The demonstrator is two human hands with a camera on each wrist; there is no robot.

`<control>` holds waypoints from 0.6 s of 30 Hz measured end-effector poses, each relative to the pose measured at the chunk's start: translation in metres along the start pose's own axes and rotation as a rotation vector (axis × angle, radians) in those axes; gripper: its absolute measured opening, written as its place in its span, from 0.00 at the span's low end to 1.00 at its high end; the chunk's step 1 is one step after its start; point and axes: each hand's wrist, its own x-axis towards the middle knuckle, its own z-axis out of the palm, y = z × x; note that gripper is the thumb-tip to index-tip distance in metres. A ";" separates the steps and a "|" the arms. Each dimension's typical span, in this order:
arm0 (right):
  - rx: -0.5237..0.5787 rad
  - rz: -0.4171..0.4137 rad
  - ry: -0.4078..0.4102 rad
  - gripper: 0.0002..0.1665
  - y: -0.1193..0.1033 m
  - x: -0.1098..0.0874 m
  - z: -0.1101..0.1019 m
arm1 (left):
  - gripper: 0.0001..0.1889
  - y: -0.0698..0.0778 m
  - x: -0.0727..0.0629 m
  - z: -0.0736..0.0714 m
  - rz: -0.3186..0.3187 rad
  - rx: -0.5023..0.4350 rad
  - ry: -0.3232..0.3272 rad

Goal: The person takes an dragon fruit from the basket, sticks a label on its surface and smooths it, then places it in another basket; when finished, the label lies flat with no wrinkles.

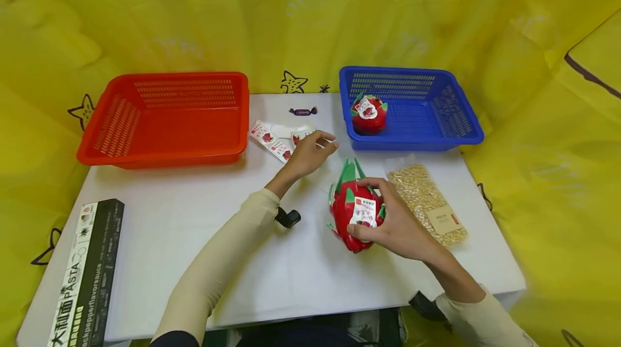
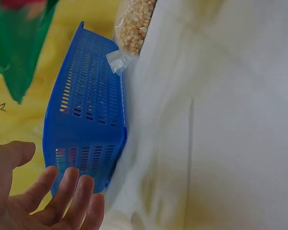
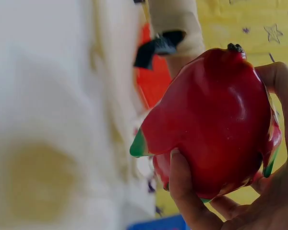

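My right hand (image 1: 395, 223) grips a red dragon fruit (image 1: 346, 212) with green leaf tips and a white label (image 1: 364, 211) on it. The right wrist view shows the fruit's smooth red side (image 3: 216, 110), with fingers wrapped about it. My left hand (image 1: 310, 153) hovers near the strip of fruit stickers (image 1: 271, 142), its fingers loosely bent and nothing between them. In the left wrist view the fingers (image 2: 69, 196) spread before the blue basket (image 2: 86, 96). Another labelled dragon fruit (image 1: 370, 115) sits in the left part of that basket.
A red basket (image 1: 189, 139) stands at the back left, and a purple-wrapped candy (image 1: 303, 111) lies between the baskets. A bag of pale grains (image 1: 427, 201) lies right of my right hand. A black and white pasta box (image 1: 87, 271) lies along the left edge.
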 end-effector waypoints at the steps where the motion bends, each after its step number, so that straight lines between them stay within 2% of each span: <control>1: -0.005 -0.004 0.018 0.48 -0.001 0.003 -0.006 | 0.21 0.001 0.005 0.002 -0.006 0.004 0.006; 5: -0.049 0.000 0.067 0.49 -0.004 0.017 -0.030 | 0.20 0.006 0.021 0.011 -0.047 0.024 0.024; 8: -0.084 -0.001 0.084 0.51 -0.006 0.028 -0.047 | 0.22 0.008 0.029 0.017 -0.078 -0.006 0.030; 14: -0.121 -0.005 0.123 0.52 -0.008 0.050 -0.081 | 0.21 0.014 0.037 0.026 -0.101 -0.123 0.006; 18: -0.144 0.005 0.152 0.51 -0.007 0.067 -0.107 | 0.19 0.018 0.040 0.030 -0.136 -0.146 -0.003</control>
